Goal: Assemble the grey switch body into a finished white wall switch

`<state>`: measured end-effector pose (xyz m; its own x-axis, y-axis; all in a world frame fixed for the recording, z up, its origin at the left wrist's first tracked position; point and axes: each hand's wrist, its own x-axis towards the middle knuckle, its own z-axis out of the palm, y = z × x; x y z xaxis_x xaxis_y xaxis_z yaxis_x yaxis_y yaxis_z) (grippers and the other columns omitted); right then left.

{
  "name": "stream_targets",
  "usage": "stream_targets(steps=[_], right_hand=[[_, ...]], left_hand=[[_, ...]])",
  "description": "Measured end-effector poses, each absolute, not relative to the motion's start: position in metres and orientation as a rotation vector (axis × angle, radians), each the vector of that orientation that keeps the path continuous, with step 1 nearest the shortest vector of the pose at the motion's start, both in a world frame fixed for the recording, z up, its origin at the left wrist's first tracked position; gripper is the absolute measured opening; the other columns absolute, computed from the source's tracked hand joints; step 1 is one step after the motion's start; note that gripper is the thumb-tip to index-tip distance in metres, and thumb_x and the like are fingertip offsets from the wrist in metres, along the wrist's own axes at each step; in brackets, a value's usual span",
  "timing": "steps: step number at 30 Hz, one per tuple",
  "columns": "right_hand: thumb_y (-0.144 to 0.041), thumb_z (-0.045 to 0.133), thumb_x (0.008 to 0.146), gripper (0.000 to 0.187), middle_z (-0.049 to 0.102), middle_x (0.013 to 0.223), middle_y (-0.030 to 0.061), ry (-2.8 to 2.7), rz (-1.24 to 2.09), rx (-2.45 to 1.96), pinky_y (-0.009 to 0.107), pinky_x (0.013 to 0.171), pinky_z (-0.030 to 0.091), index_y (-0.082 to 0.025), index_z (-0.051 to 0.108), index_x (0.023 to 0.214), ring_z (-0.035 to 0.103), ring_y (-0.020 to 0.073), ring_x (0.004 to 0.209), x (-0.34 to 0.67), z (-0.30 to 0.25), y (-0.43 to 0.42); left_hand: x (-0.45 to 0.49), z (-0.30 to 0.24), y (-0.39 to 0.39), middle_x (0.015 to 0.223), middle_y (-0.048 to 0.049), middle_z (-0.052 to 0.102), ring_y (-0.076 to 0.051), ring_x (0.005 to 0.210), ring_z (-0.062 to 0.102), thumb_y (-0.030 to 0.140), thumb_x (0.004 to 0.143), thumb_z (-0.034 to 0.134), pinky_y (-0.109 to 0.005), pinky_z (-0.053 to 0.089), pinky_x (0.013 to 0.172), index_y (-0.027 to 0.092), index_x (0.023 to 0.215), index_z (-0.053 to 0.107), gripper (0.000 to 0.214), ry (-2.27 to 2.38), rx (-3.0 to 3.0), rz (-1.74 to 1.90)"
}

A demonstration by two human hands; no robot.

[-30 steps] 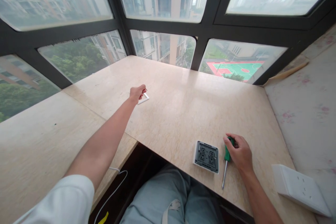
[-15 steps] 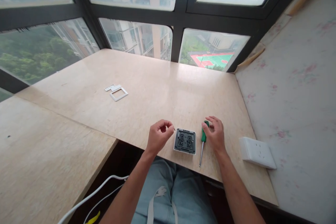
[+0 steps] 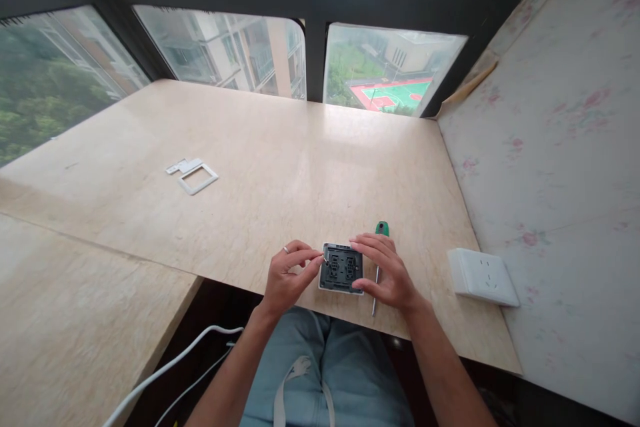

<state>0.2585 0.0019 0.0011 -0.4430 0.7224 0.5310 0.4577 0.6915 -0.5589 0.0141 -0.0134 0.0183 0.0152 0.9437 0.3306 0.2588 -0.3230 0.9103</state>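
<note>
A square electrical wall unit [image 3: 342,269], dark grey inside with a white housing, lies face up near the table's front edge. My left hand [image 3: 296,275] pinches a small screw [image 3: 325,260] between thumb and fingertips, at the unit's left edge. Around the unit's right side, my right hand [image 3: 386,269] has its fingers at the top corner and its thumb near the bottom corner, steadying it. Under that hand lies a screwdriver with a green handle [image 3: 382,228]; its middle is partly hidden, and the metal shaft points toward me.
A white cover frame [image 3: 199,179] with a small white plate [image 3: 183,165] lies farther left on the table [image 3: 280,167]. A white socket box [image 3: 484,277] is at the floral wall on the right. A white cable [image 3: 170,363] hangs below the table at left.
My left hand has brought the screw to the unit's left edge. My right hand has left the screwdriver handle and moved left onto the unit. The view has tilted down.
</note>
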Motion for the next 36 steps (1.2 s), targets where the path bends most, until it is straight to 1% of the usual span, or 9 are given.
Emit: stream_targets(steps=[4,7,9,14,18,26,36], right_hand=[[-0.061,0.067,0.087,0.067,0.067,0.132,0.0138,-2.168,0.482,-0.821,0.056,0.106,0.046,-0.027,0.051,0.144,0.061,0.0339,0.125,0.256,0.005,0.002],[-0.058,0.068,0.088,0.069,0.064,0.136,0.0151,-2.190,0.528,-0.804,0.056,0.107,0.045,-0.027,0.048,0.146,0.058,0.0334,0.129,0.254,0.006,0.001],[-0.059,0.067,0.088,0.072,0.063,0.138,0.0158,-2.209,0.534,-0.815,0.056,0.108,0.046,-0.026,0.046,0.148,0.058,0.0334,0.129,0.254,0.006,0.000],[-0.063,0.069,0.084,0.081,0.062,0.139,0.0184,-2.293,0.493,-0.887,0.056,0.112,0.042,-0.022,0.045,0.149,0.059,0.0337,0.128,0.254,0.007,-0.001],[-0.058,0.071,0.085,0.078,0.062,0.140,0.0180,-2.342,0.497,-0.909,0.056,0.113,0.041,-0.021,0.047,0.148,0.059,0.0330,0.130,0.254,0.008,-0.002],[-0.061,0.068,0.086,0.075,0.061,0.141,0.0194,-2.388,0.494,-0.895,0.054,0.116,0.038,-0.016,0.050,0.143,0.056,0.0304,0.133,0.255,0.007,-0.001],[-0.058,0.070,0.087,0.070,0.062,0.139,0.0195,-2.347,0.511,-0.884,0.053,0.109,0.044,-0.017,0.052,0.141,0.058,0.0314,0.130,0.254,0.008,-0.001]], left_hand=[[0.013,0.012,-0.015,0.075,-0.0034,0.070,-0.013,0.063,0.061,0.022,0.086,0.072,-0.024,0.051,0.058,0.024,0.088,0.080,0.008,1.266,1.677,1.356],[0.012,0.007,-0.015,0.076,-0.0035,0.071,-0.014,0.067,0.065,0.021,0.087,0.072,-0.025,0.052,0.059,0.024,0.089,0.080,0.009,1.254,1.684,1.348],[0.011,0.005,-0.016,0.077,-0.0034,0.071,-0.015,0.069,0.066,0.021,0.087,0.072,-0.025,0.053,0.061,0.024,0.090,0.080,0.009,1.243,1.678,1.353],[0.011,0.004,-0.016,0.077,-0.0028,0.071,-0.014,0.070,0.067,0.018,0.087,0.072,-0.024,0.054,0.062,0.025,0.092,0.080,0.012,1.220,1.683,1.346],[0.011,0.004,-0.015,0.078,-0.0030,0.070,-0.014,0.070,0.067,0.017,0.088,0.071,-0.024,0.055,0.062,0.024,0.094,0.080,0.013,1.210,1.708,1.315],[0.012,0.003,-0.013,0.080,-0.0036,0.070,-0.012,0.073,0.067,0.011,0.088,0.070,-0.022,0.055,0.065,0.019,0.097,0.078,0.015,1.164,1.794,1.294],[0.015,0.005,-0.014,0.079,-0.0039,0.069,-0.013,0.072,0.066,0.011,0.088,0.069,-0.023,0.054,0.064,0.017,0.094,0.074,0.010,1.161,1.908,1.227]])
